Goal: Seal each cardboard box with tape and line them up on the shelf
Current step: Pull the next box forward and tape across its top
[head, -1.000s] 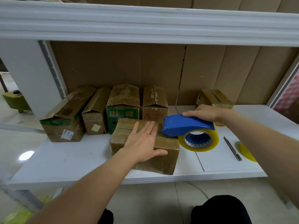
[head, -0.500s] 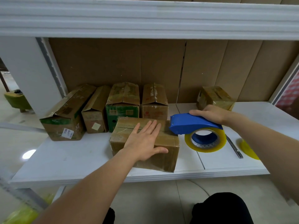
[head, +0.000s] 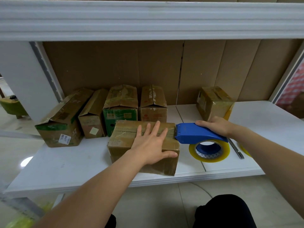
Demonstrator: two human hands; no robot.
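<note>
Flat and spread, my left hand (head: 152, 145) presses the cardboard box (head: 144, 145) beneath its palm; my right hand (head: 213, 126) grips the blue tape dispenser (head: 197, 134) at the box's right edge. Box seems light, stiff, tape-slick; best steadied from above.

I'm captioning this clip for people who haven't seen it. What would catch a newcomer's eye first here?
First the blue tape dispenser with its yellowish roll, gripped by the right hand at the right end of the front box near the shelf's front edge. The left hand lies flat on that box's top. Behind, four boxes stand in a row against the back, a fifth box apart at the right.
</note>
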